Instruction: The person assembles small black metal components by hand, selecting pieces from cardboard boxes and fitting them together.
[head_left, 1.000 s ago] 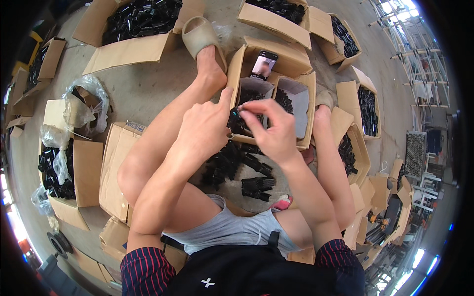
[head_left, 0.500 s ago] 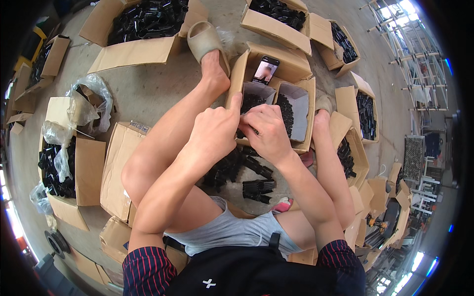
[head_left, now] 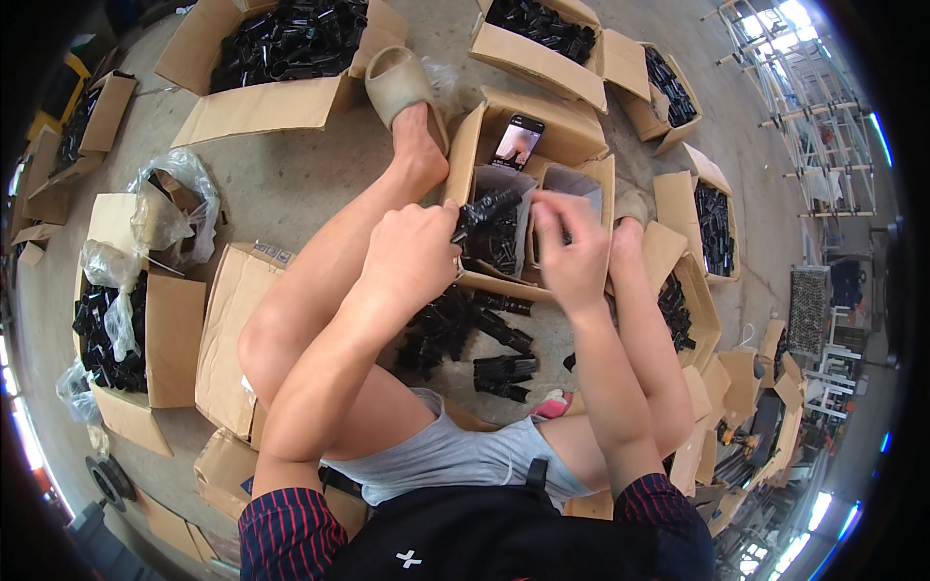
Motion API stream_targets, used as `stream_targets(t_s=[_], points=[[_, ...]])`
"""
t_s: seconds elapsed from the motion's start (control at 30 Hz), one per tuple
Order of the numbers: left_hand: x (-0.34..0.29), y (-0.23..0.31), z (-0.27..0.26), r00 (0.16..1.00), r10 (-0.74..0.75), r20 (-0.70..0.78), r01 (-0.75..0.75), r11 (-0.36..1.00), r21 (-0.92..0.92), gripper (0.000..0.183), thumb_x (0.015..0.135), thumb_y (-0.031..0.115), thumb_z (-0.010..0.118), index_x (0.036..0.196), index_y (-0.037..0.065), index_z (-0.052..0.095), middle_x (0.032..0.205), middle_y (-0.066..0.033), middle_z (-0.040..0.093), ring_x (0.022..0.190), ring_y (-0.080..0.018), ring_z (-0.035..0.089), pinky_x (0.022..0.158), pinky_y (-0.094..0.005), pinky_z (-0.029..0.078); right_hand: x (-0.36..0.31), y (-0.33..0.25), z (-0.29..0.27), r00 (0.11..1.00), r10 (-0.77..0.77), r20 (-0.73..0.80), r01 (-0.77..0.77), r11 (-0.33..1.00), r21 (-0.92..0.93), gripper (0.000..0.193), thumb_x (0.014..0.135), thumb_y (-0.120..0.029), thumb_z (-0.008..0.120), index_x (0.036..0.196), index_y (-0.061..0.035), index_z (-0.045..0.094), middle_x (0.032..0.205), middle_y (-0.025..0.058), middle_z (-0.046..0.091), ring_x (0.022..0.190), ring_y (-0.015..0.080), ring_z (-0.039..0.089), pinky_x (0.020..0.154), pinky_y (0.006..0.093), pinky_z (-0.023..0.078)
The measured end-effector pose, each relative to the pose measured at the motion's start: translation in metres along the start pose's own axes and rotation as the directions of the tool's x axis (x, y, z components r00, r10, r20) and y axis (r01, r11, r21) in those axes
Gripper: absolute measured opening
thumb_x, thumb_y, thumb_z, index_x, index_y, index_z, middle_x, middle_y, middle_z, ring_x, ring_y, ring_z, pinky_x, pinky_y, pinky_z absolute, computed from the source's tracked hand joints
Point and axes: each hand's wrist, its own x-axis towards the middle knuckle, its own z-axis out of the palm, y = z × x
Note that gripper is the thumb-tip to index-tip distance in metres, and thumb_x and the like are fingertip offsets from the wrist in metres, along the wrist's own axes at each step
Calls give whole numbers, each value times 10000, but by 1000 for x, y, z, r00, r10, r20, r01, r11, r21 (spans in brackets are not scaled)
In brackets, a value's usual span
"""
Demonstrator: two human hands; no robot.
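My left hand (head_left: 412, 244) is closed round a black plastic tube-like fitting (head_left: 492, 207), which sticks out to the right over a small lined box (head_left: 499, 178) holding small black pieces. Just right of the fitting's end, my right hand (head_left: 573, 254) hovers over a second lined box (head_left: 573, 181). Its fingers look curled but are smeared by motion, so whether they hold anything cannot be told. Both small boxes stand inside a larger cardboard box (head_left: 463, 145) between my feet. A phone (head_left: 518, 141) with a lit screen leans inside that box's far part.
Black fittings (head_left: 436, 334) lie heaped on the floor between my legs, with a bundled group (head_left: 505, 374) nearer me. Open cartons of black parts surround me, among them one at far left (head_left: 252, 108) and one at left (head_left: 176, 339). Metal racks (head_left: 804, 116) stand at far right.
My hands, together over the box before, are now apart. The right hand has moved right and blurs. The fitting in my left hand now shows, pointing to the upper right.
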Motion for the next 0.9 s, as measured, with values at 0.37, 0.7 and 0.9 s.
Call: stream_targets(t_s=[0.37,0.7,0.9], points=[[21,6,7,939,-50,341,330,-153,-931,296,1021,171,592,1264,1,607,1171,-72,689,1099,-165,661,1005,-322,540,-71,198,-2,734,590,335,-428,785,-447,219,868,-110,669,1068,-47,735,949,220,724,960,375,701,868,445,542],[4,22,67,879,-135,457,380,-383,-842,219,1036,172,569,1206,39,605,1134,-37,677,1056,-123,663,986,-289,557,-62,211,34,722,657,217,-411,659,-630,124,839,-53,674,958,-33,704,957,224,717,958,409,687,850,476,538],[0,36,79,861,-82,502,439,-378,-815,215,1031,166,577,1209,48,606,1148,-32,677,1082,-117,654,997,-290,548,-70,229,32,759,574,307,-310,734,-604,76,869,-61,654,930,-17,665,899,228,705,906,420,682,797,504,531]])
